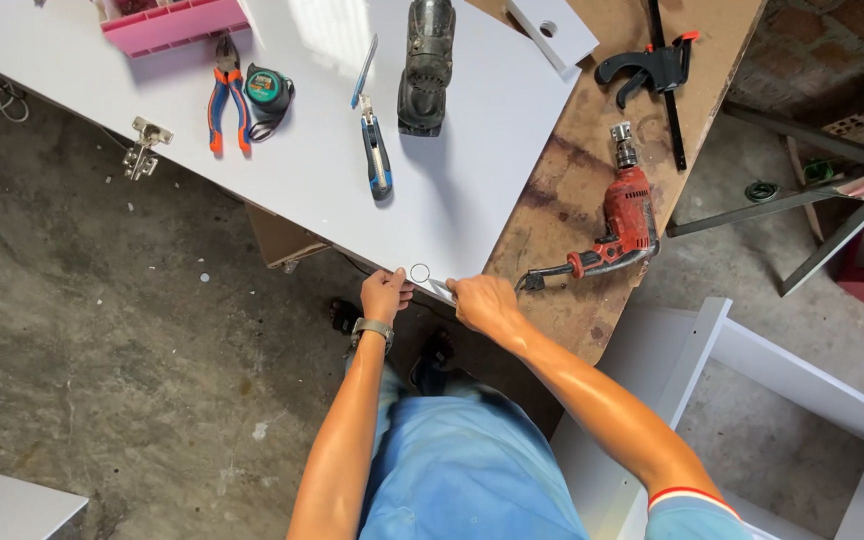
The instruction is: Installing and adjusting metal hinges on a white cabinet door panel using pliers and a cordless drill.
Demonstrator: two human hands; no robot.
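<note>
A white board (332, 150) lies on a wooden workbench (602, 120). At its near corner is a round bored hole (420, 272). My left hand (384, 294) pinches the board's near edge just left of the hole. My right hand (482, 300) grips the same edge just right of the hole, fingers around a small pale metal piece (440, 287) lying at the edge. A watch is on my left wrist.
On the board lie orange-blue pliers (228, 95), a tape measure (269, 92), a utility knife (374, 140), a dark power tool (425, 65) and a hinge (142, 148). A red drill (622, 225) and black clamp (652, 68) rest on the bench. White cabinet parts (752, 370) stand at right.
</note>
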